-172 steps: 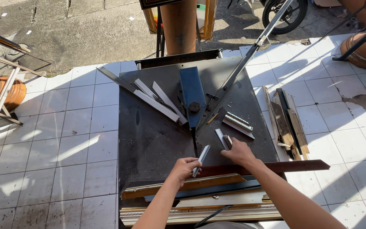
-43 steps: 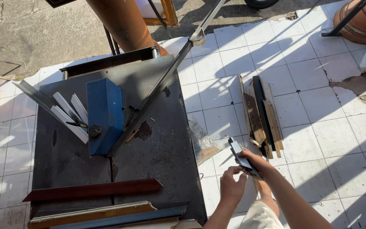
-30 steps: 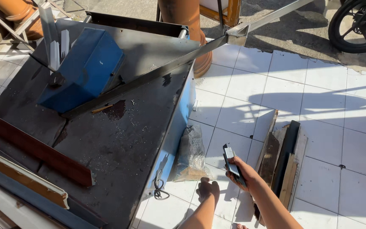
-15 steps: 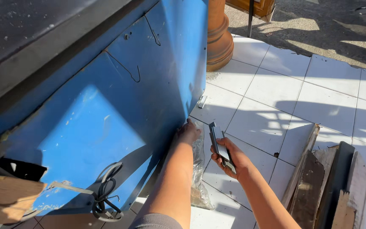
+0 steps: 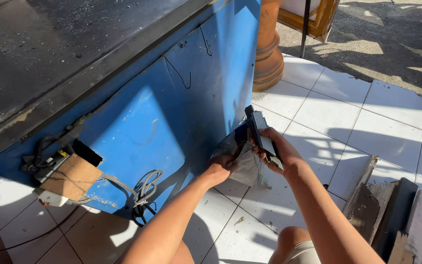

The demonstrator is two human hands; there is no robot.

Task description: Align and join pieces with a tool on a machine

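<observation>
My right hand (image 5: 278, 152) grips the short grey metal bar (image 5: 261, 132), now brought down over the plastic bag (image 5: 245, 164). At its nine o'clock my left hand (image 5: 219, 168) now pinches the bag against the blue cabinet (image 5: 162, 122), so the bar looks ready to drop in.

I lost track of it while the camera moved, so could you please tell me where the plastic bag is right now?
In the head view, the plastic bag sits low at centre, on the white tiled floor against the blue cabinet side, gripped by the left hand, just left of the right hand.
</observation>
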